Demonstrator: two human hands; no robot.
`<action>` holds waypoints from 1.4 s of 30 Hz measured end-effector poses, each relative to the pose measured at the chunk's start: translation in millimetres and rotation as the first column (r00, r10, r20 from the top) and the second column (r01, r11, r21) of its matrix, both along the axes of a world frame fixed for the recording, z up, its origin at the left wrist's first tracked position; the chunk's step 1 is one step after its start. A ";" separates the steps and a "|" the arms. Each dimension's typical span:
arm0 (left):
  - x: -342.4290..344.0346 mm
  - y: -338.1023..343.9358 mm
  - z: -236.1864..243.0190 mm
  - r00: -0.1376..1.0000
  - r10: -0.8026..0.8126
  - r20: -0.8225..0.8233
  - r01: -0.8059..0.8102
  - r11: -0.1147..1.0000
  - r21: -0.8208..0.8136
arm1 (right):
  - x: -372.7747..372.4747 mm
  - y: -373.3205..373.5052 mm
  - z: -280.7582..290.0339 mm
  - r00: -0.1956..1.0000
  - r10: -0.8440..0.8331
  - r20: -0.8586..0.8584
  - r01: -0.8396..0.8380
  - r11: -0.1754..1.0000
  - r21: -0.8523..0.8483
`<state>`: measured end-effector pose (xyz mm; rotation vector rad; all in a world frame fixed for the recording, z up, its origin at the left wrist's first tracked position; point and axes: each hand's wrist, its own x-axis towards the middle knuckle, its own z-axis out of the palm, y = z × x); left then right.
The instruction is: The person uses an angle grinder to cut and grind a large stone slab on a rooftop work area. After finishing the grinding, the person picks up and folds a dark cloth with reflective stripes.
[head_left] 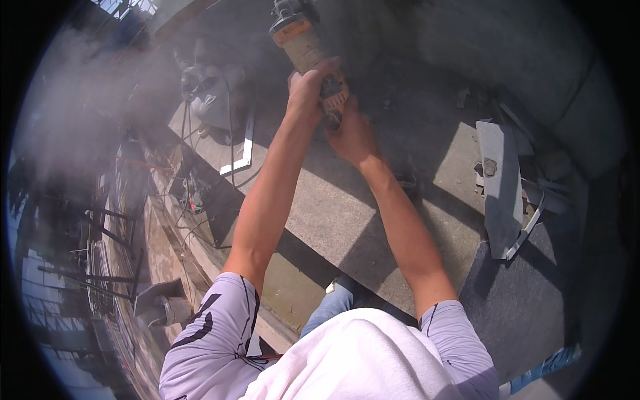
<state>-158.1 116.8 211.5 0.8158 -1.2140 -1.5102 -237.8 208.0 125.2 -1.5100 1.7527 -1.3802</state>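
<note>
An orange and dusty tan angle grinder [303,50] is held out ahead of me at the top of the view. My left hand [309,90] wraps round the middle of its body. Behind it, my right hand [353,135] is closed on the rear end of the grinder. Its head reaches up to the view's top edge, and I cannot make out the disc or what it touches. Pale dust hangs in the air around it, thickest to the left.
Broken grey tile pieces [503,187] lie at the right near a dark slab [513,300]. A white carpenter's square [243,150] and cables lie left on the concrete ledge [333,207]. The ledge drops off beside my leg [331,307]. Metal bars [100,280] stand far left.
</note>
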 end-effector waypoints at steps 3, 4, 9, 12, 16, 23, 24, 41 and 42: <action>2.2 -2.2 -3.6 1.000 -0.004 -0.008 0.004 1.000 -0.021 | 0.8 -0.6 -2.7 1.000 0.003 -0.003 -0.003 1.000 -0.020; 1.3 0.6 -4.5 1.000 0.000 -0.008 0.000 1.000 -0.014 | 0.8 0.8 -5.7 1.000 -0.002 -0.004 0.002 1.000 -0.026; -0.7 17.0 -10.0 0.999 -0.037 -0.035 0.037 0.999 0.005 | 2.1 12.0 -16.9 1.000 -0.027 0.016 0.027 1.000 0.003; 2.7 13.9 -14.8 1.000 -0.024 -0.010 0.024 0.999 -0.029 | 3.2 14.7 -15.7 1.000 -0.018 0.016 0.018 1.000 0.010; 1.8 14.3 -17.6 1.000 -0.017 0.006 0.018 1.000 -0.017 | 0.2 18.6 -9.1 1.000 0.003 0.030 -0.005 0.998 0.060; 1.4 17.9 -19.1 1.000 0.007 0.011 -0.007 1.000 -0.003 | 0.4 13.8 -21.8 1.000 0.011 -0.025 -0.009 0.998 0.061; 2.1 18.4 -18.2 1.000 0.002 0.012 -0.002 1.000 -0.001 | 1.7 12.7 -22.0 1.000 0.007 -0.025 -0.005 0.998 0.060; 1.8 6.5 -11.1 1.000 -0.016 -0.021 0.016 1.000 -0.007 | 4.8 1.7 -14.8 0.999 -0.032 -0.015 0.031 0.999 -0.032; 0.9 9.3 -11.8 0.999 -0.016 -0.029 0.015 1.000 -0.018 | 5.7 2.6 -19.0 0.999 -0.036 -0.026 0.035 0.999 -0.038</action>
